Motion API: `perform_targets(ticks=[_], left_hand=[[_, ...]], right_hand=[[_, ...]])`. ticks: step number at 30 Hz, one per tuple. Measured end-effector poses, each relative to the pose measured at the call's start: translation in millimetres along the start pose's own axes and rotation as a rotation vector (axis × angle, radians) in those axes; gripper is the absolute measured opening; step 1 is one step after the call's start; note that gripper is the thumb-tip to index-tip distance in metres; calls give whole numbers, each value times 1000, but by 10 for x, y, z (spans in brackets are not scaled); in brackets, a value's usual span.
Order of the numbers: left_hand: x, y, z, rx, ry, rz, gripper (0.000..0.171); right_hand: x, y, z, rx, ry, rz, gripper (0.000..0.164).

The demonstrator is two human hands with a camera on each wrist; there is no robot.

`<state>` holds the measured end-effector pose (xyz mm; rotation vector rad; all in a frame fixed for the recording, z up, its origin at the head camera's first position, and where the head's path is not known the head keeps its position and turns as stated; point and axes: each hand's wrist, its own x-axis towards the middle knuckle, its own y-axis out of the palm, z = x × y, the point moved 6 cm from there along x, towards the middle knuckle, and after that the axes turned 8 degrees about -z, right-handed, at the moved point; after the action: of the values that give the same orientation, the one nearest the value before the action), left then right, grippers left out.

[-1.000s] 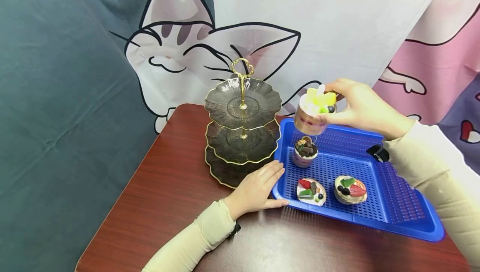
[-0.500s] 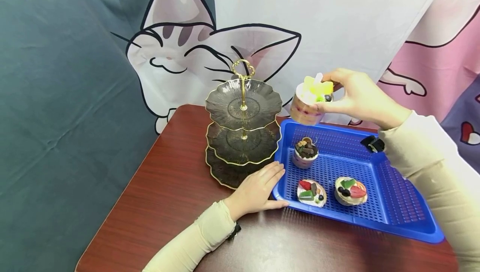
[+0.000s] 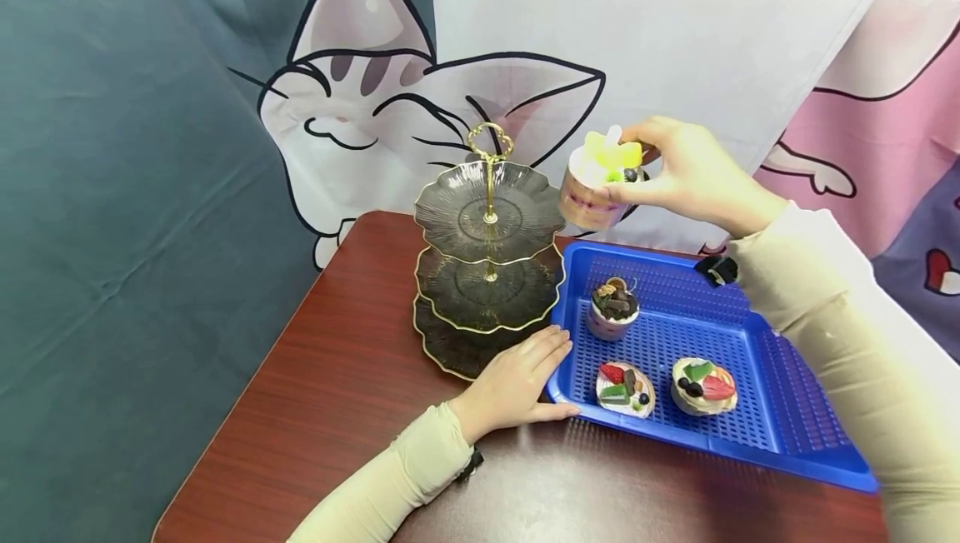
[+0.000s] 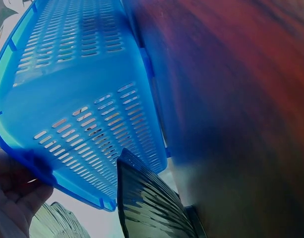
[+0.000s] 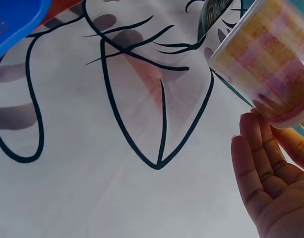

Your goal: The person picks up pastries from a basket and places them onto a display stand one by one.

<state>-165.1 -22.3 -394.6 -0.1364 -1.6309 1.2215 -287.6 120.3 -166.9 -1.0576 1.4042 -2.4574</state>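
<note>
My right hand [image 3: 693, 172] pinches a clear dessert cup [image 3: 588, 197] between thumb and fingers, above the basket's back left corner. Yellow fruit, a blueberry and a white stick top the cup; in the right wrist view its layered side [image 5: 271, 64] tilts over the fingers. Close to its left stands a three-tier dark plate stand [image 3: 517, 235] with gold edges and a gold ring handle. My left hand [image 3: 517, 385] rests with fairly straight fingers on the left corner of a blue plastic basket [image 3: 720, 443], thumb along the front rim.
Inside the basket sit a chocolate-topped cup [image 3: 611, 314] and two fruit-topped desserts, a left one [image 3: 624, 391] and a right one [image 3: 703, 389]. The reddish wooden table [image 3: 300, 418] ends at the left before a grey-green curtain [image 3: 112, 193]. A cat-print cloth [image 3: 675, 27] hangs behind.
My right hand has raised the dessert cup and carried it left, from over the basket to the top plate's right edge. My left hand has stayed on the basket.
</note>
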Motion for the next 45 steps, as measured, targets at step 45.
perform_targets(ticks=[45], left_hand=[[3,1,-47,-4,-18,45,82]], right_hand=[[611,686,332,-14,21,54,58]])
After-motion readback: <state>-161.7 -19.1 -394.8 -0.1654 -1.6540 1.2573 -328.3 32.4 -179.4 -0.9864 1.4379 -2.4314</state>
